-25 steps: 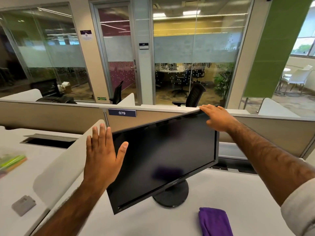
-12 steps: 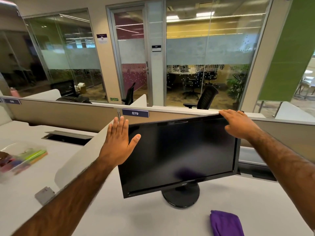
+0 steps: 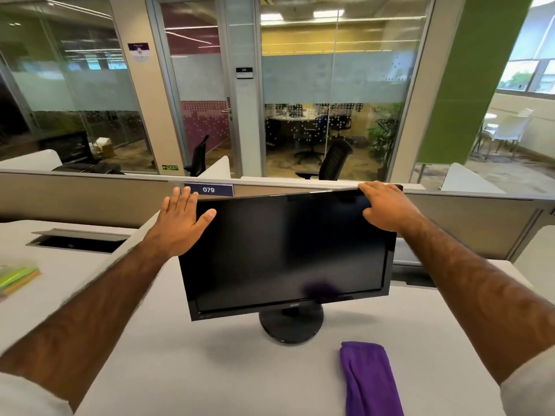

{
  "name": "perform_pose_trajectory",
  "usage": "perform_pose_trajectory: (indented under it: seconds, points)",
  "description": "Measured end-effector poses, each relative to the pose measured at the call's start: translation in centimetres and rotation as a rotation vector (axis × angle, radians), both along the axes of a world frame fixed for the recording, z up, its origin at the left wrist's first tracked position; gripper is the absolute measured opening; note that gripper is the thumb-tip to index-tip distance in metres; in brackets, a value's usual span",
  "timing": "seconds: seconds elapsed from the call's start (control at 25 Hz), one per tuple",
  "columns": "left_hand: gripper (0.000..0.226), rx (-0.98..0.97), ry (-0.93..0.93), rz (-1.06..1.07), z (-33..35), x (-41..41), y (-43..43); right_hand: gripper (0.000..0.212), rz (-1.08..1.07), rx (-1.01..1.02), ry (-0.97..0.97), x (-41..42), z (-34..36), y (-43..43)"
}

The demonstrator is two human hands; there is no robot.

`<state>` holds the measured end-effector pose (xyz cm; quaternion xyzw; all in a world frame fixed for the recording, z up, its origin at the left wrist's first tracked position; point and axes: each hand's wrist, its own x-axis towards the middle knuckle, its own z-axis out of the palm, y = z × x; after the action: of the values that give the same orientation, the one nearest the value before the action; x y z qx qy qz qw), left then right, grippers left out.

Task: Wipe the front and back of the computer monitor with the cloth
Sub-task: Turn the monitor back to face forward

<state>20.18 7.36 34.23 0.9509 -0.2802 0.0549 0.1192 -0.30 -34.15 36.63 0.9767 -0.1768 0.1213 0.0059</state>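
L hand [image 3: 180, 220] is lying flat at upper-left corner of monitor [image 3: 285, 250], fingers straight & close together, thumb splayed onto the front edge. Monitor is standing mid-desk [image 3: 210, 370] on round base [image 3: 291, 328], screen dark, left side sitting lower. R hand [image 3: 387, 205] is gripping top-right corner, fingers curled over the top edge. Cloth [image 3: 369, 379] is lying on desk, front-right of base, apart from both hands.

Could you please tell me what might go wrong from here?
1. The monitor stands on one round base; uneven pushing from the left hand and right hand might tip it.
2. The left thumb overlaps the monitor's front and may smudge it, while the cloth lies unused.
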Motion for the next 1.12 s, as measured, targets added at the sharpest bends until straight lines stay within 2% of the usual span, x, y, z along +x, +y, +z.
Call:
perform_pose_trajectory:
  seconds: [0.32,0.84,1.12]
  points:
    - [0.074,-0.035,-0.053,-0.051,-0.5,-0.8,-3.3,0.073,-0.03,0.024,0.006,-1.0,-0.3,1.0]
    - [0.079,0.064,-0.006,-0.135,0.4,2.7,-4.0,0.078,-0.131,0.01,0.017,-1.0,-0.4,2.8]
    - [0.084,-0.058,-0.103,-0.044,-1.0,1.1,-4.5,0.094,-0.131,0.067,0.03,-2.1,-1.1,3.5]
